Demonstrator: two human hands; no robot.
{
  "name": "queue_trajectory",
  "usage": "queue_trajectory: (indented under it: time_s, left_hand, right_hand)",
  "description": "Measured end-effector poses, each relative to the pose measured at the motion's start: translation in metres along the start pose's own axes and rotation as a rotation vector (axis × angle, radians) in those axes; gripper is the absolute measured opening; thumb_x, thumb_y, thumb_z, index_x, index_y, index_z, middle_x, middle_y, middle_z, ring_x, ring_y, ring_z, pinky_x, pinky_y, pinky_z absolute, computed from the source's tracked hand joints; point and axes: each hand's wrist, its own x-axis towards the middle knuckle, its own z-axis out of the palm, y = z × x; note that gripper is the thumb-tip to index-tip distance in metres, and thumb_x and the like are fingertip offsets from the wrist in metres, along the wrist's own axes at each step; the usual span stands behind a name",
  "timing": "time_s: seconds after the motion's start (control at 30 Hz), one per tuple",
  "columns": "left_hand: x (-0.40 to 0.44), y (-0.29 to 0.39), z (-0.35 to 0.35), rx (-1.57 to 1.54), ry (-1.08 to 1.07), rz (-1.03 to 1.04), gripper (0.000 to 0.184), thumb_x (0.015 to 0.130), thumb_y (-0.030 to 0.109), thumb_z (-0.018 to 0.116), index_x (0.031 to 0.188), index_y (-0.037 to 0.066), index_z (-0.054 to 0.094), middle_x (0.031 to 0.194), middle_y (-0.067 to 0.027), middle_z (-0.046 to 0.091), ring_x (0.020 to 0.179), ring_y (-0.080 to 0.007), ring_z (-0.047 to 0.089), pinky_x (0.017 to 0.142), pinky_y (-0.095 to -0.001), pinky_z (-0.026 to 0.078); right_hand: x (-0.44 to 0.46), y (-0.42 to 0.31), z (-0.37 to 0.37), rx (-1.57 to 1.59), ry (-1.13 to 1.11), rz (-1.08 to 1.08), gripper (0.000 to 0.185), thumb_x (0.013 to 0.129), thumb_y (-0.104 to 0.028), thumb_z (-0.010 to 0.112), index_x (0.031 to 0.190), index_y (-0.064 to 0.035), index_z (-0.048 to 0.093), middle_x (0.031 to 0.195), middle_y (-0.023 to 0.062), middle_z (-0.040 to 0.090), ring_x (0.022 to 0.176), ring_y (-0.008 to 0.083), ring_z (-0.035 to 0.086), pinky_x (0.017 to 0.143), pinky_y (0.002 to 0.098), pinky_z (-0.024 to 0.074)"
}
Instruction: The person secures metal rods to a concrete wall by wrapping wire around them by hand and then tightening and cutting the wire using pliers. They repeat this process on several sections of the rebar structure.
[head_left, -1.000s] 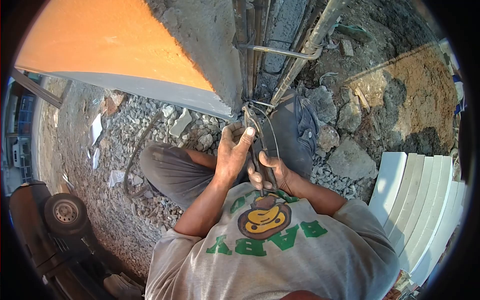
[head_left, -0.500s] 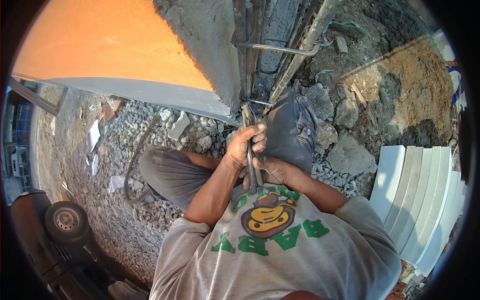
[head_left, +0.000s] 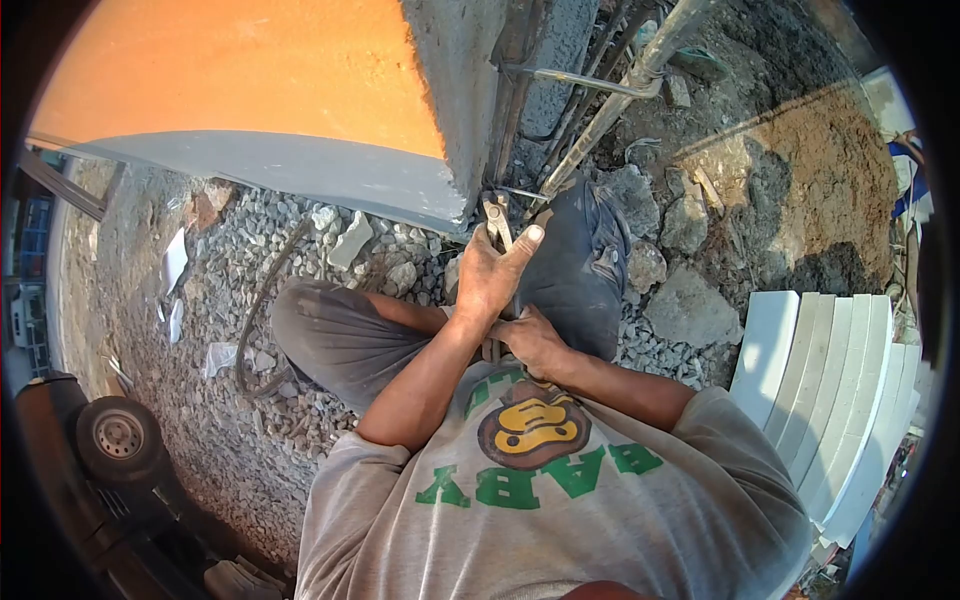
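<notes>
My left hand (head_left: 490, 280) is closed round a pair of pincers (head_left: 496, 212), whose jaws point away from me toward the steel bars at the wall's foot. Its thumb sticks out to the right along the tool. My right hand (head_left: 535, 342) is closed lower down, close to my shirt and the handle end of the pincers. What its fingers hold is hidden. Just beyond the jaws, a thin bent steel bar (head_left: 522, 193) crosses near the upright rebar (head_left: 512, 100). A steel stirrup (head_left: 580, 78) spans the bars higher up.
An orange and grey wall (head_left: 250, 100) stands ahead on the left. A slanting pole (head_left: 620, 100) rises to the right. Gravel (head_left: 270, 240) and concrete lumps (head_left: 692, 310) lie around my legs. Stacked pale slabs (head_left: 800, 390) stand right; a vehicle wheel (head_left: 118, 440) is at lower left.
My left thumb has lifted from its wrap and now extends to the right. The pincers' jaws show more clearly. My right hand has turned, back upward. The view has shifted slightly.
</notes>
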Motion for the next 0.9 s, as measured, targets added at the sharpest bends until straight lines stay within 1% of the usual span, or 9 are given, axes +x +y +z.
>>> queue_trajectory:
  time_s: [0.03, 0.13, 0.2, 0.3, 0.5, 0.7, 0.77, 0.83, 0.9]
  left_hand:
    - [0.000, 0.005, -0.004, -0.049, -0.041, 0.007, 0.049, 0.081, 0.045, 0.071, 0.097, -0.001, 0.059, 0.081, -0.0041, 0.061, 0.071, -0.0103, 0.053, 0.065, -0.0252, 0.045]
    - [0.010, 0.003, -0.016, -0.393, -0.280, -0.279, 0.047, 0.084, 0.045, 0.067, 0.106, 0.004, 0.059, 0.088, -0.0047, 0.057, 0.079, -0.0151, 0.055, 0.071, -0.0269, 0.046]
    - [0.013, -0.003, -0.011, -0.532, -0.358, -0.319, 0.048, 0.084, 0.045, 0.067, 0.107, 0.004, 0.058, 0.092, -0.0060, 0.059, 0.084, -0.0177, 0.057, 0.075, -0.0313, 0.048]
    - [0.004, -0.005, -0.002, -0.445, -0.452, -0.254, 0.056, 0.084, 0.049, 0.066, 0.113, 0.002, 0.055, 0.099, -0.0082, 0.060, 0.095, -0.0211, 0.059, 0.088, -0.0384, 0.048]
    - [0.006, -0.022, 0.000, -0.454, -0.461, -0.228, 0.068, 0.080, 0.059, 0.064, 0.120, 0.005, 0.052, 0.109, -0.0079, 0.059, 0.102, -0.0220, 0.057, 0.094, -0.0433, 0.043]
    - [0.016, -0.015, 0.004, -0.678, -0.519, -0.118, 0.066, 0.083, 0.055, 0.063, 0.124, 0.005, 0.050, 0.113, -0.0120, 0.058, 0.109, -0.0276, 0.055, 0.097, -0.0437, 0.041]
    - [0.020, -0.011, 0.015, -0.856, -0.642, -0.233, 0.060, 0.087, 0.049, 0.060, 0.123, 0.002, 0.049, 0.110, -0.0150, 0.060, 0.106, -0.0288, 0.058, 0.096, -0.0448, 0.043]
    - [0.019, -0.008, 0.015, -1.089, -0.698, -0.272, 0.040, 0.090, 0.043, 0.058, 0.093, 0.004, 0.055, 0.072, -0.0055, 0.054, 0.069, -0.0206, 0.057, 0.077, -0.0406, 0.052]
    - [0.017, -0.015, 0.009, -0.960, -0.616, -0.288, 0.037, 0.091, 0.043, 0.056, 0.079, 0.008, 0.050, 0.060, -0.0008, 0.043, 0.061, -0.0170, 0.051, 0.068, -0.0373, 0.051]
  right_hand:
    - [-0.001, -0.001, -0.001, 0.003, -0.001, -0.003, 0.010, 0.080, -0.011, 0.062, 0.084, -0.0015, 0.060, 0.067, 0.0063, 0.057, 0.057, 0.0175, 0.057, 0.056, 0.0314, 0.0457]
    - [-0.012, -0.008, -0.019, 0.602, -0.469, 0.099, 0.017, 0.083, -0.017, 0.068, 0.084, -0.0023, 0.060, 0.067, 0.0072, 0.056, 0.060, 0.0208, 0.060, 0.056, 0.0353, 0.0503]
    - [-0.015, -0.012, -0.033, 0.542, -0.449, 0.112, 0.017, 0.082, -0.016, 0.068, 0.084, -0.0017, 0.060, 0.066, 0.0072, 0.056, 0.060, 0.0207, 0.060, 0.055, 0.0354, 0.0504]
    - [-0.022, -0.032, -0.070, 0.298, -0.453, 0.137, 0.019, 0.080, -0.016, 0.069, 0.081, 0.0004, 0.060, 0.063, 0.0073, 0.054, 0.055, 0.0201, 0.058, 0.049, 0.0330, 0.0496]
    - [-0.004, -0.085, -0.150, -0.188, -0.525, 0.269, 0.022, 0.075, -0.012, 0.068, 0.082, 0.0065, 0.060, 0.064, 0.0128, 0.060, 0.047, 0.0175, 0.056, 0.042, 0.0317, 0.0480]
    - [-0.015, -0.052, -0.115, 0.112, -0.547, 0.204, 0.020, 0.074, -0.014, 0.069, 0.075, 0.0022, 0.058, 0.057, 0.0083, 0.054, 0.045, 0.0202, 0.055, 0.043, 0.0306, 0.0468]
    - [-0.020, -0.025, -0.085, 0.480, -0.652, 0.161, 0.022, 0.075, -0.018, 0.070, 0.073, 0.0007, 0.058, 0.055, 0.0066, 0.053, 0.044, 0.0205, 0.054, 0.042, 0.0297, 0.0453]
    - [-0.015, -0.011, -0.071, 0.552, -0.677, 0.096, 0.024, 0.075, -0.021, 0.070, 0.072, -0.0006, 0.058, 0.054, 0.0056, 0.053, 0.044, 0.0204, 0.054, 0.043, 0.0299, 0.0455]
    - [-0.013, 0.000, -0.065, 0.502, -0.556, 0.142, 0.027, 0.077, -0.025, 0.071, 0.081, -0.0003, 0.060, 0.064, 0.0080, 0.060, 0.051, 0.0193, 0.059, 0.052, 0.0297, 0.0492]
